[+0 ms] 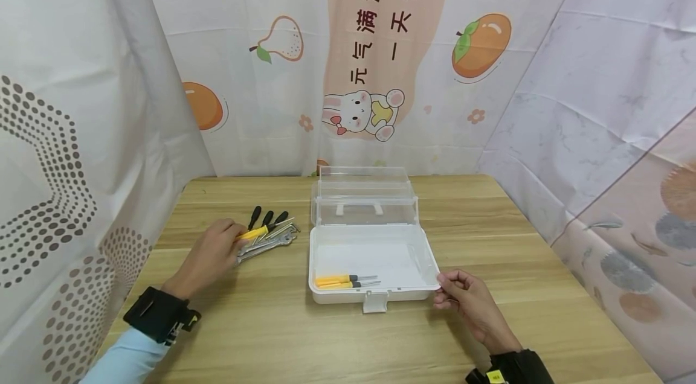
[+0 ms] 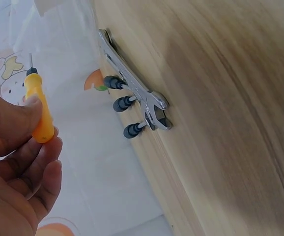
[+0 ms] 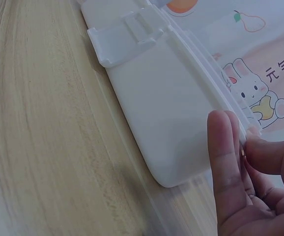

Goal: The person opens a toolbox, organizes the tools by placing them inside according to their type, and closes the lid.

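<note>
My left hand (image 1: pixel 213 256) grips a small screwdriver (image 2: pixel 41 110) by its yellow handle, thumb along the side, shaft pointing away from the palm. Beyond it in the head view lie silver wrenches (image 1: pixel 267 245) and several tools with black handles (image 1: pixel 267 218); the left wrist view shows three of those dark handles beside the wrenches. In the middle stands an opened white plastic box (image 1: pixel 380 251). Inside, along its front left, lie yellow-handled screwdrivers (image 1: pixel 334 280). My right hand (image 1: pixel 472 307) pinches the box's front right corner between thumb and fingers.
The box's clear lid (image 1: pixel 367 210) is tipped back behind it, and a white latch (image 1: pixel 375 302) hangs at the front. All of this stands on a wood-grain table (image 1: pixel 261 323). A printed curtain (image 1: pixel 261 106) hangs behind the table's back edge.
</note>
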### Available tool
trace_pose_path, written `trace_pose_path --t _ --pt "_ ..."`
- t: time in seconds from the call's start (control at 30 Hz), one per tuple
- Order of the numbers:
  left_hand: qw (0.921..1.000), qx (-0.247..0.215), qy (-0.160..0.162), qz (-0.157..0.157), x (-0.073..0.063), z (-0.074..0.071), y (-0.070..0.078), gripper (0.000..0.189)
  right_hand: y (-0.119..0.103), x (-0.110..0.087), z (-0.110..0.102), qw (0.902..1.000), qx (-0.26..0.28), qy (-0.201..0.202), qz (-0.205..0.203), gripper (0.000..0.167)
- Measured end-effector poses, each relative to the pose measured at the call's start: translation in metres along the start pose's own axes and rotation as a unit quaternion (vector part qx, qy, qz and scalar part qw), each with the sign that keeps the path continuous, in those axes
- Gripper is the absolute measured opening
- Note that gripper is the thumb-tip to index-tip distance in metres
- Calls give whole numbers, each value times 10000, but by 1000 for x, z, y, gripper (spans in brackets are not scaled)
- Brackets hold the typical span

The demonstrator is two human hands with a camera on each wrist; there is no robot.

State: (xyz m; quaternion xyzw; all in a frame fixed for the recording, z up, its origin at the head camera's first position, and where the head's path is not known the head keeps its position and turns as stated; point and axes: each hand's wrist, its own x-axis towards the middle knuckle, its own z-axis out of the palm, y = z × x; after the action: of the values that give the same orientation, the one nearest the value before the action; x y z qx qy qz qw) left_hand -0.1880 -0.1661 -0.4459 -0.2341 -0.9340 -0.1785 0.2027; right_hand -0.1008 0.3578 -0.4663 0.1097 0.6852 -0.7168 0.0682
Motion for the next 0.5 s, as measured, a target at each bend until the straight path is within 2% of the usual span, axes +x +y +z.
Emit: trace_pose_path --t 0.23,0.3,0.5 --pt "9998 1 147 108 2 0 4 18 0 -1 -1 9999 -85 -107 -26 23" --pt "9998 -12 179 127 2 0 4 18 0 -1 0 10000 -60 -33 23 23" --pt "9999 -98 85 65 3 2 7 17 -1 0 0 9999 -16 12 124 24"
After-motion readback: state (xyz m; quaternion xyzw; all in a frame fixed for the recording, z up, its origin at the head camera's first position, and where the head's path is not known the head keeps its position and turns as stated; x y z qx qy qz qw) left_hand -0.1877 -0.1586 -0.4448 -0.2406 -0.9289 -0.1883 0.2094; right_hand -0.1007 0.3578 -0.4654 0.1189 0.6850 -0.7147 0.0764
